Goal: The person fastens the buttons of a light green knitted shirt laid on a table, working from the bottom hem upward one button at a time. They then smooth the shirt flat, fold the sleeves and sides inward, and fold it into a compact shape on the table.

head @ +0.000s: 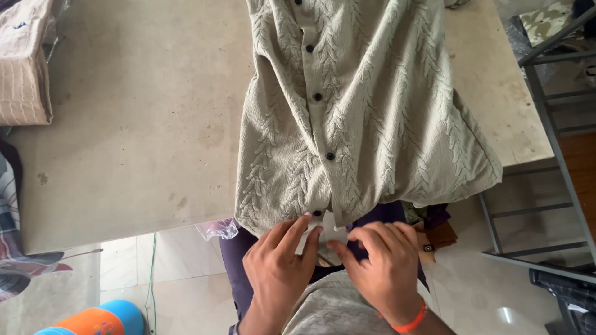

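Observation:
A pale green textured shirt [360, 105] with dark buttons lies face up on a beige table [143, 124], its hem hanging over the near edge. My left hand [279, 263] pinches the hem by the lowest button [317, 213]. My right hand [382, 267], with an orange band on the wrist, pinches the other side of the placket at the hem. Both hands meet at the bottom of the button strip.
A folded tan garment [25, 68] lies at the table's far left. A metal rack [546, 155] stands to the right. Clear plastic [217, 229] hangs at the table edge. An orange and blue object [93, 319] sits on the floor at lower left.

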